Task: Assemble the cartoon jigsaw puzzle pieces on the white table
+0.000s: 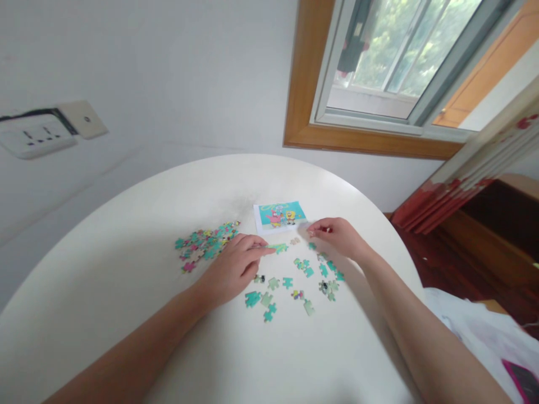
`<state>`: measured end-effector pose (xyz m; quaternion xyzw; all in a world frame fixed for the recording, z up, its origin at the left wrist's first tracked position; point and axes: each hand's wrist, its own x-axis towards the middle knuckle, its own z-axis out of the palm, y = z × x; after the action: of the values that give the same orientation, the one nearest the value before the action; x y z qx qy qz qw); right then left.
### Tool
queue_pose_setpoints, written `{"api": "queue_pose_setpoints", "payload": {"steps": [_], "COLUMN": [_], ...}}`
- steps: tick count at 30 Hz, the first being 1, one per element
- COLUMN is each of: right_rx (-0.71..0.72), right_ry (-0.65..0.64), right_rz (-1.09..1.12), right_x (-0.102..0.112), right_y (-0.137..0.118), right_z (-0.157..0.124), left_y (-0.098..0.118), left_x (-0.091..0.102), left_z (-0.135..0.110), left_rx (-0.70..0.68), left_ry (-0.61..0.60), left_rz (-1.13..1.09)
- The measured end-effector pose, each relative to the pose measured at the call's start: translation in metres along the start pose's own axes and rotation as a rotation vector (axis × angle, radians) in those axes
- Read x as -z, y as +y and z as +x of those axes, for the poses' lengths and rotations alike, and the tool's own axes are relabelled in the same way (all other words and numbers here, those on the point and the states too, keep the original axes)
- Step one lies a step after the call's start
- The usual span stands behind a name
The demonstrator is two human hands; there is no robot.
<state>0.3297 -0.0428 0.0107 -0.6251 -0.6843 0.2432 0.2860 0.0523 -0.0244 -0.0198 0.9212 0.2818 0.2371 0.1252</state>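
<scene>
My left hand rests on the table with its fingers stretched forward, the fingertips touching a short strip of joined green and yellow puzzle pieces. My right hand pinches a small pale puzzle piece between thumb and fingers, just right of the picture card. That piece is mostly covered by the fingertips. Two pale pieces lie between the hands. The picture card, showing cartoon figures on turquoise, lies flat beyond them. Loose turquoise, pale green and dark-marked puzzle pieces are scattered nearer me.
A heap of mixed puzzle pieces lies left of my left hand. The round white table stands against a wall with a socket and a wood-framed window. White fabric or plastic sits beyond the right edge.
</scene>
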Motion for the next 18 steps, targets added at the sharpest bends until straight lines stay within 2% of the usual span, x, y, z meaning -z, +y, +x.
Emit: {"api": "queue_pose_setpoints", "payload": {"steps": [2, 4, 9, 11, 14, 18], "right_rx": [-0.037, -0.004, 0.309, 0.364, 0.345, 0.241], "right_ry": [-0.01, -0.019, -0.005, -0.009, -0.034, -0.026], "right_rz": [-0.011, -0.042, -0.218, -0.317, -0.395, -0.406], "right_x": [0.01, 0.013, -0.01, -0.02, -0.021, -0.002], "right_y": [0.007, 0.01, -0.002, -0.006, -0.004, 0.009], "right_z": [0.0, -0.001, -0.002, -0.001, 0.001, 0.004], "left_y": [0.0, 0.0, -0.002, -0.002, -0.002, -0.003], "left_x": [0.001, 0.001, 0.0, -0.001, -0.001, 0.0], "left_z": [0.0, 0.0, 0.001, 0.001, 0.001, 0.001], "left_rx": [-0.001, -0.007, -0.024, -0.02, -0.024, -0.027], "left_ry": [0.005, 0.01, 0.01, 0.011, 0.014, 0.003], "left_rz": [-0.001, -0.002, 0.0, 0.0, 0.003, 0.015]}}
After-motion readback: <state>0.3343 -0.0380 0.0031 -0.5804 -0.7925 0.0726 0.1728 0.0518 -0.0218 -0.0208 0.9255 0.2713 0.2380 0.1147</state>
